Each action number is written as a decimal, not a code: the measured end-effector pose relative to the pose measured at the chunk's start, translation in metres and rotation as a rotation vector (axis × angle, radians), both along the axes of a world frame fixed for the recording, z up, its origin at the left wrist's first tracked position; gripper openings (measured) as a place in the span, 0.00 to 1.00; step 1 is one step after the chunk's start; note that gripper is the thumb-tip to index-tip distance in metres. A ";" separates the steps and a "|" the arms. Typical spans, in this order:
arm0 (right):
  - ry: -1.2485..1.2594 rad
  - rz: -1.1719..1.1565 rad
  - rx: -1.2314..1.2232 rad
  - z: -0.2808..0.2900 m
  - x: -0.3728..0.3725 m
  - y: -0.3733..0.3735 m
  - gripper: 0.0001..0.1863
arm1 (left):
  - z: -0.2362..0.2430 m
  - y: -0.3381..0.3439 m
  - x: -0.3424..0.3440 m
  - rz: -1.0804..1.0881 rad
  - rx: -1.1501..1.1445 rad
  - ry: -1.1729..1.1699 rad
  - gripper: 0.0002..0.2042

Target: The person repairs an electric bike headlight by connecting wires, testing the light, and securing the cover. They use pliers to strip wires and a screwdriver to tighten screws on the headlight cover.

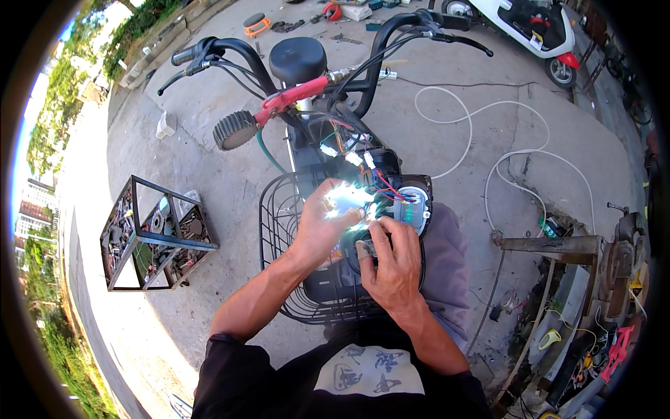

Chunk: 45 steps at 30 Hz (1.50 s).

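Observation:
My left hand (pixel 315 227) is closed around a brightly lit lamp (pixel 347 198), whose glare hides its shape and some of the fingertips. Close against it on the right, my right hand (pixel 396 267) has its fingers bent and drawn together by the lamp's lower edge; what they pinch, if anything, is lost in the glare. One of its fingers wears a pale wrap (pixel 363 250). Just beyond that hand sits a round instrument display (pixel 412 211) in a black housing, with coloured wires (pixel 382 184) running to it. White plug connectors (pixel 354 158) hang from the wiring farther up.
Below my hands is a black wire basket (pixel 265 216) on an electric scooter with black handlebars (pixel 255 59) and seat (pixel 299 59). A pinkish-red tool (pixel 293 98) lies across it. A metal-framed bin of parts (pixel 174 244) stands left; a workbench (pixel 551 244) and white hose (pixel 469 133) are right.

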State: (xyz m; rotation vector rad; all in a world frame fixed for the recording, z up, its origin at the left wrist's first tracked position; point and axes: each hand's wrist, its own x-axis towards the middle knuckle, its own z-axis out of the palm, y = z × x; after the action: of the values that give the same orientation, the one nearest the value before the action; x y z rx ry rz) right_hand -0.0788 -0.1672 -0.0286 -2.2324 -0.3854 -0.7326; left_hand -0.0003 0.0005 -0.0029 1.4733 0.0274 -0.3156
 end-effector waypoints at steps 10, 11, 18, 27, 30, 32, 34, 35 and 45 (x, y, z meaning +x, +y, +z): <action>-0.001 0.001 -0.013 0.000 0.000 0.000 0.27 | 0.003 -0.004 0.002 0.013 0.092 -0.033 0.20; -0.002 0.000 -0.017 0.000 0.000 0.000 0.27 | 0.002 -0.004 0.002 0.007 0.102 -0.051 0.20; 0.001 0.003 -0.018 0.000 0.000 0.000 0.26 | -0.001 -0.003 0.002 -0.008 0.220 -0.150 0.20; -0.002 0.003 -0.012 0.000 -0.001 0.001 0.25 | 0.004 -0.004 0.000 0.000 0.196 -0.139 0.20; -0.007 0.004 -0.021 0.000 -0.001 0.000 0.25 | 0.004 -0.004 0.000 0.004 0.209 -0.135 0.19; -0.006 0.008 -0.028 0.000 -0.001 0.000 0.25 | 0.004 -0.005 0.001 0.006 0.215 -0.129 0.19; -0.007 0.011 -0.025 0.000 -0.001 0.000 0.25 | 0.006 -0.006 0.001 0.006 0.239 -0.139 0.19; -0.008 0.013 -0.023 0.000 -0.001 0.000 0.25 | 0.007 -0.006 0.001 0.006 0.251 -0.143 0.18; 0.004 0.018 -0.020 -0.001 -0.001 0.000 0.24 | 0.005 -0.007 0.002 0.015 0.350 -0.213 0.19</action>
State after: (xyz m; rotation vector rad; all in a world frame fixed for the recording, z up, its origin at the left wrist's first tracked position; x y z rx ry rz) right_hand -0.0795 -0.1673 -0.0292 -2.2461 -0.4125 -0.7179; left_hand 0.0017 -0.0062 0.0022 1.8465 -0.0815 -0.1438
